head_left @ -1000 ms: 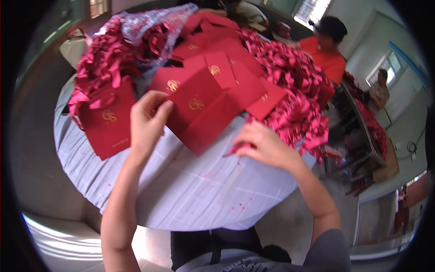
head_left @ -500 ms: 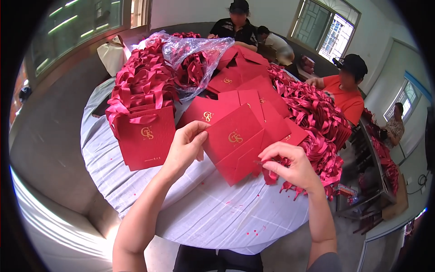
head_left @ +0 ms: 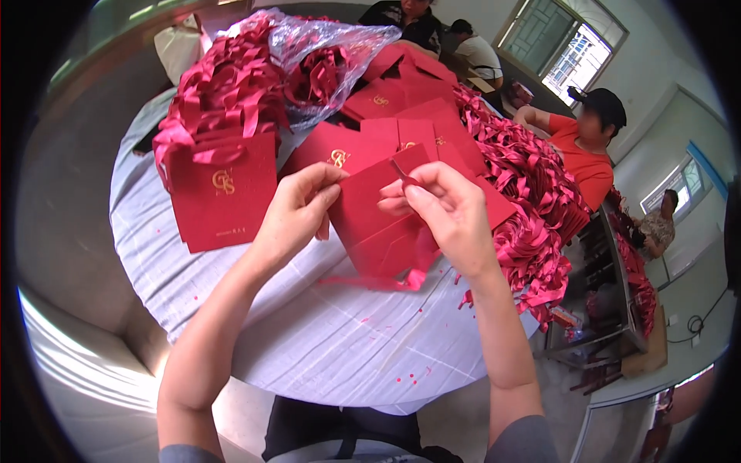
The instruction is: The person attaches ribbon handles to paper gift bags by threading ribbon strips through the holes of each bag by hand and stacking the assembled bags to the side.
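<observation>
My left hand [head_left: 297, 208] pinches the upper left edge of a flat, folded red paper bag [head_left: 378, 243], held tilted above the table. In front of the bag, my right hand [head_left: 455, 216] grips a red ribbon [head_left: 400, 171] between thumb and fingers. The ribbon's dark tip points up near the bag's top edge, and a loose red length trails below the hand across the bag's lower end. My right fingers partly hide the bag's front. Beyond my hands lies a heap of flat red bags [head_left: 386, 143] with gold emblems.
Finished-looking red bags with ribbon handles [head_left: 224, 193] stand stacked at left, beside clear plastic wrap [head_left: 332, 92]. A pile of red ribbons [head_left: 525, 177] lies at right. Red scraps dot the pale tablecloth [head_left: 332, 339]. A person in orange [head_left: 575, 154] sits at the right; others work farther back.
My right hand has moved left and up with the ribbon, from the ribbon pile to the front of the bag. My left hand keeps its hold. The whole view has shifted slightly.
</observation>
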The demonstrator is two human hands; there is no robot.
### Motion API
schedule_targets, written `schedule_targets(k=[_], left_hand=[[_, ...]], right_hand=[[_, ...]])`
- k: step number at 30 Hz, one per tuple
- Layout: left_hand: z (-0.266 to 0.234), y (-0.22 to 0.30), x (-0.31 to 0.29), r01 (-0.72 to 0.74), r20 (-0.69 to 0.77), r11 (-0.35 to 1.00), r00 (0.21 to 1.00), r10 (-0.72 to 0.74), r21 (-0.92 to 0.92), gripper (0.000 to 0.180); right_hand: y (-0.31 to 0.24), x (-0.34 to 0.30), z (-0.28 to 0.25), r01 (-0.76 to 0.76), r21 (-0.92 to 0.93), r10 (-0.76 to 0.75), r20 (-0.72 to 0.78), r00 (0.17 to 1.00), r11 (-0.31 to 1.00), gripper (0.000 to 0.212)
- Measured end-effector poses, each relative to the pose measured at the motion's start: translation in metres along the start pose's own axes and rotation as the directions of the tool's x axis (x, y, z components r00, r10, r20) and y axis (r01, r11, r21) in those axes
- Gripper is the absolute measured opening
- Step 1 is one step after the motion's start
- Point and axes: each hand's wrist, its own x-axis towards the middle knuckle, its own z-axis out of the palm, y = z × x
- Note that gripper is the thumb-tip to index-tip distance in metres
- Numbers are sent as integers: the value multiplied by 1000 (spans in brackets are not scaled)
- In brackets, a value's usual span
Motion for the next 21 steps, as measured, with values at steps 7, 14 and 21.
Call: schedule_targets(k=[7, 14, 21], left_hand=[[4, 2, -5, -22, 17, 998, 1000, 21, 64, 16], [10, 5, -10, -70, 12, 993, 998, 69, 99, 17], [8, 11, -11, -110, 21, 986, 994, 109, 125, 19]], right_hand=[[35, -11, 23, -107, -170, 108, 1, 994, 980, 17], [35, -19, 26, -40, -310, 29, -42, 999, 950, 25], [31, -16, 32, 138, -442, -166, -26, 986, 886, 21]])
